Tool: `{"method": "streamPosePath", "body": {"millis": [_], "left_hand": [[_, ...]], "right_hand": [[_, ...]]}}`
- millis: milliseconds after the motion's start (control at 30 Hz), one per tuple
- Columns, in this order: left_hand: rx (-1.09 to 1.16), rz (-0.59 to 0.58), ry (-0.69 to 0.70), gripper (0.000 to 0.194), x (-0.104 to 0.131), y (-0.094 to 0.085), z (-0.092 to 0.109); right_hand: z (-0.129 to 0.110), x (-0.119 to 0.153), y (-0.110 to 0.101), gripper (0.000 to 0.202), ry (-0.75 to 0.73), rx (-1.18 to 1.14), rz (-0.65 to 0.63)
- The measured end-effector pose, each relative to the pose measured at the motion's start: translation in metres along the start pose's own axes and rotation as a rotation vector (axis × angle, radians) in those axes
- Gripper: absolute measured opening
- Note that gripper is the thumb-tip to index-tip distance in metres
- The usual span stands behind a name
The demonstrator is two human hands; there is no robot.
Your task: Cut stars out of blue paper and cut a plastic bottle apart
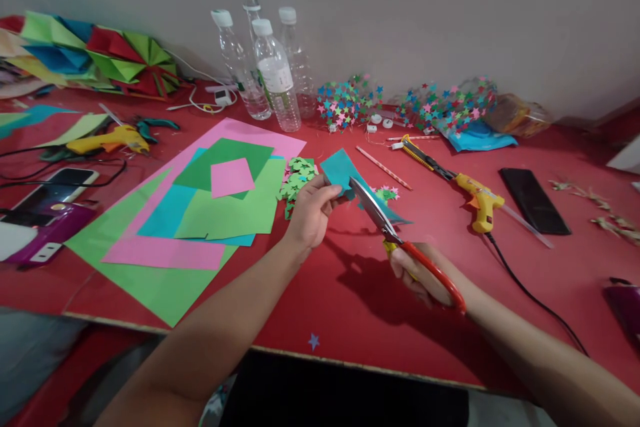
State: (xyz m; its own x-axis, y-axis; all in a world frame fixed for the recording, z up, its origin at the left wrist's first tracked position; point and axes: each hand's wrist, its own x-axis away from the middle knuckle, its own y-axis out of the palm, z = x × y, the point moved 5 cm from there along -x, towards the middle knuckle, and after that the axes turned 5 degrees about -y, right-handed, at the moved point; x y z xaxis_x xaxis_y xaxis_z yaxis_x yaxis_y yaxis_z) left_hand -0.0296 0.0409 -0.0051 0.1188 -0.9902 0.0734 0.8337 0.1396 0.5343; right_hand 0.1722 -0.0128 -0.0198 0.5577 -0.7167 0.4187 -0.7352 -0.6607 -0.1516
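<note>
My left hand [314, 210] pinches a piece of blue paper [339, 170] above the red table. In my right hand [420, 273] is a pair of scissors [373, 207] with red and yellow handles, its blades at the paper's edge. Part of the blue paper extends behind the blades to the right. Beside my left hand lies a pile of green and pink paper stars [299, 180]. More cut stars [387, 193] lie behind the scissors.
Coloured paper sheets [240, 217] overlap at left. Several plastic bottles [277, 77] stand by the wall near star-covered clumps [345, 103]. At right lie a yellow glue gun [477, 200] with a cord and a black phone [534, 200]; another yellow glue gun [107, 140] is at left.
</note>
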Motion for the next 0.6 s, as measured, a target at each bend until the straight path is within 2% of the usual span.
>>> {"method": "streamPosePath", "body": {"millis": [167,400,600], "left_hand": [[0.021,0.04,0.011,0.017,-0.0019,-0.0031,0.0024],[-0.097,-0.062,0.044,0.018,0.0013,0.0055,-0.0031],[-0.127,0.058,0.092,0.013,-0.0005,-0.0026,0.0021]], "right_hand": [[-0.0004,-0.0008,0.001,0.058,0.0,-0.016,-0.008],[0.0052,-0.0031,0.0043,0.059,-0.076,-0.12,-0.034],[0.0046,-0.0031,0.0013,0.06,-0.072,-0.056,-0.046]]}}
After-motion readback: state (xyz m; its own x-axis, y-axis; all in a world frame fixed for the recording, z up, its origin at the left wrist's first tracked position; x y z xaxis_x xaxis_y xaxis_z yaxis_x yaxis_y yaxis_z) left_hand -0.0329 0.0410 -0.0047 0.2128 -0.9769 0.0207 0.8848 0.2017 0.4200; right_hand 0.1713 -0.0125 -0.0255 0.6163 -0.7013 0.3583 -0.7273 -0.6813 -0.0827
